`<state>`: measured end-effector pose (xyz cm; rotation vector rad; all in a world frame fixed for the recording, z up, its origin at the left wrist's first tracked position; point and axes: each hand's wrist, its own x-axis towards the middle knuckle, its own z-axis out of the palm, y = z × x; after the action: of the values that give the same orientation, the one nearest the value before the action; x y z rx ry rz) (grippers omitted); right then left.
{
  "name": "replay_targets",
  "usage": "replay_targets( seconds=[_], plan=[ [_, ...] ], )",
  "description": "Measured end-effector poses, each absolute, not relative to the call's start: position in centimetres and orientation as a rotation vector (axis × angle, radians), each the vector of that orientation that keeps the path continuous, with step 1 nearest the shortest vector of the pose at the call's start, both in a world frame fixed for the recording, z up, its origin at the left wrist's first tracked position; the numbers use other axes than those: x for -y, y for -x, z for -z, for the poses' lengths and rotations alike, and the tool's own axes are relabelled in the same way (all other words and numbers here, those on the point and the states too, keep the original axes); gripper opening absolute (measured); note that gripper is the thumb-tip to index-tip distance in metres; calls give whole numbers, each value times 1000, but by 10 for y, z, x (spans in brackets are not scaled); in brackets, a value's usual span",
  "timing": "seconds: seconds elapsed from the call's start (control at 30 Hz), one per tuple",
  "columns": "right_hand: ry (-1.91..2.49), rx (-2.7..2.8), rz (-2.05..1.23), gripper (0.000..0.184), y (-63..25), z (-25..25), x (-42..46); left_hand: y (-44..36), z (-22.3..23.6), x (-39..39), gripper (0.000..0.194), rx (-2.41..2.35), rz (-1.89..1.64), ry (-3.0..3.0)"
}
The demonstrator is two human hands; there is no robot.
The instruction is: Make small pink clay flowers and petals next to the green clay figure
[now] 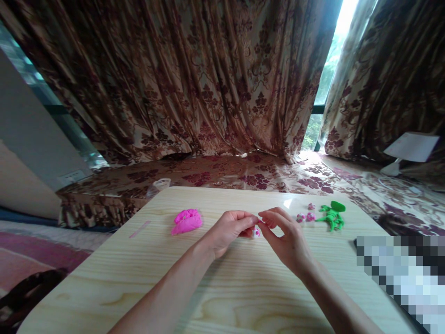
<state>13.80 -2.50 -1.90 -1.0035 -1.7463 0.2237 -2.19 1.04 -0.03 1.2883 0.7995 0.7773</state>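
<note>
My left hand [229, 230] and my right hand [285, 237] meet over the middle of a pale wooden table [194, 297]. Both pinch with fingertips touching at a tiny bit of clay that I can barely make out. Just below the fingertips lies a small pink-and-white clay ball [256, 233]. A lump of bright pink clay [187, 221] rests on the table to the left of my left hand. To the right lie small pink-and-white clay pieces [306, 216] and a green clay figure [333, 215].
A thin pink strip [139, 229] lies near the table's left edge. A clear plastic cup [160, 184] stands beyond the far edge. Patterned brown curtains hang behind, over a floral-covered ledge. A white lamp [410, 149] stands at the far right.
</note>
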Motion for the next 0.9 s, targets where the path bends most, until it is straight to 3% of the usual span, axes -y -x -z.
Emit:
replay_targets(
  seconds=[0.9],
  plan=[
    [1033,1679,-309,8,-134,19,27,22,4,-11,21,-756,-757,-1191]
  ],
)
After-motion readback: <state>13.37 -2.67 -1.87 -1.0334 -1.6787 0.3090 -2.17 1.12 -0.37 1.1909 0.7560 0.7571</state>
